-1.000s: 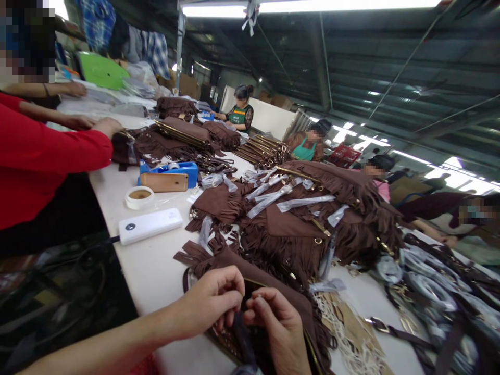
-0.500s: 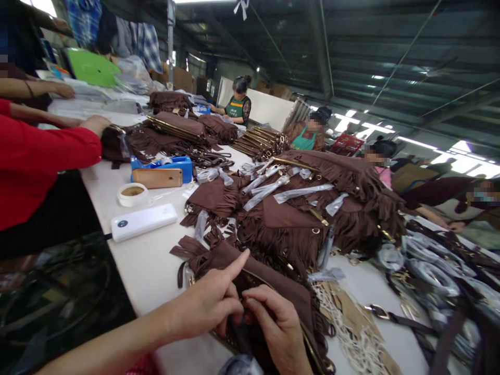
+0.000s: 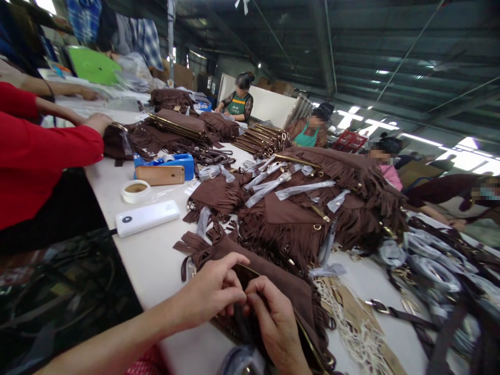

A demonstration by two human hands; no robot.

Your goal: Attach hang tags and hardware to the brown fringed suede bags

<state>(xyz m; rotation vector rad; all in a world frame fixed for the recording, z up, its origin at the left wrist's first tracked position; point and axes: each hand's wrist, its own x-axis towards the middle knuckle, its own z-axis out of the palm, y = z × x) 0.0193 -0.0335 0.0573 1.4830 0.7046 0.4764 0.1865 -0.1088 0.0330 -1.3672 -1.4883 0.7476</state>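
Observation:
In front of me lies a brown fringed bag [image 3: 269,265], its gold-edged mouth spread apart. Over that opening my left hand [image 3: 216,286] is closed in a pinch, the index finger arched above the rest. Its fingertips meet those of my right hand [image 3: 275,317], which also pinches. Something dark and small is between the fingertips, too hidden to name. Below the hands, a plastic-wrapped roll [image 3: 242,359] sits at the bag's near side, partly cut off by the frame.
More brown fringed bags [image 3: 289,208] are heaped beyond. To the left are a power bank [image 3: 148,217], a tape roll [image 3: 135,191], a phone [image 3: 162,175] and a blue tape dispenser [image 3: 187,164]. Wrapped straps [image 3: 433,265] lie right. A red-sleeved co-worker [image 3: 50,140] works at left.
My left index finger, stretched out before, has bent down, and the left hand has moved slightly right toward the right fingertips. The view has shifted a little.

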